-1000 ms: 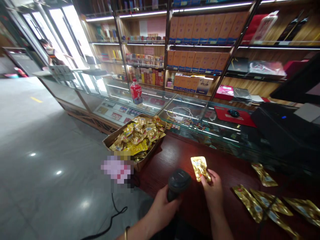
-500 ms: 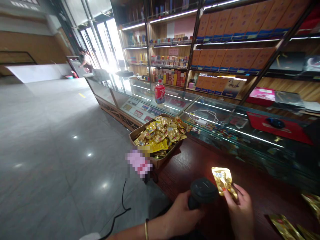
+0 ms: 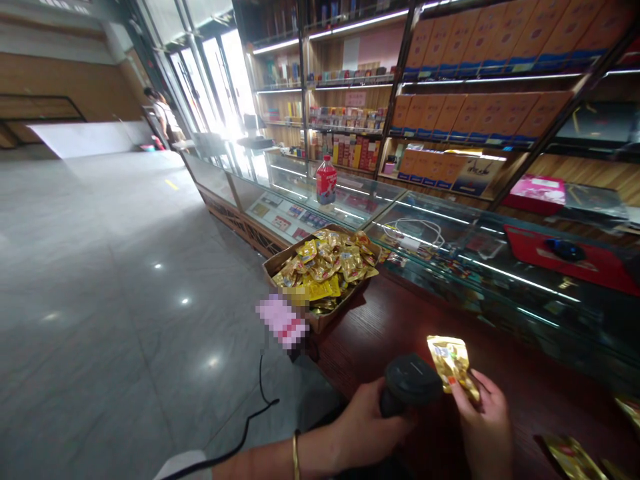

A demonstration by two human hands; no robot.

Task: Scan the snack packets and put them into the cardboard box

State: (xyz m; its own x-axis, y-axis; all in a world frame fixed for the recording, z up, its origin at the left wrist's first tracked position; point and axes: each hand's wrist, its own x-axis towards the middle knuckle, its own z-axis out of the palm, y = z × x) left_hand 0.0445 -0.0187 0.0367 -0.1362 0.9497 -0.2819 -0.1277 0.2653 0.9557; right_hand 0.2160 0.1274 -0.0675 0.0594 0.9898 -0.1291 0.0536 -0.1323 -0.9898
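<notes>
My left hand (image 3: 369, 421), with a gold bangle on its wrist, is wrapped around a black handheld barcode scanner (image 3: 411, 380). The scanner's head points to the right. Pinched between the thumb and fingers of my right hand (image 3: 483, 415) is a small shiny gold foil packet (image 3: 449, 360), upright just beside the scanner head. Both hands are above the dark red wooden table (image 3: 365, 340). At the lower right, other gold packets (image 3: 573, 457) lie on the tabletop, partly cut off by the frame. A cardboard box (image 3: 320, 323) heaped with similar gold packets (image 3: 333, 263) stands at the table's far end.
A black cable (image 3: 245, 433) runs past my left forearm. Behind the table is a glass display counter (image 3: 295, 177) bearing a red bottle (image 3: 327, 180), a white cable (image 3: 440, 233) and a computer mouse (image 3: 565, 249) on a red mat. Stocked shelves line the wall. A person (image 3: 165, 117) stands far off.
The whole view has shifted slightly, so the scene sits a little further right. Both hands keep their hold, and the packet stays beside the scanner. The distant person has straightened up somewhat.
</notes>
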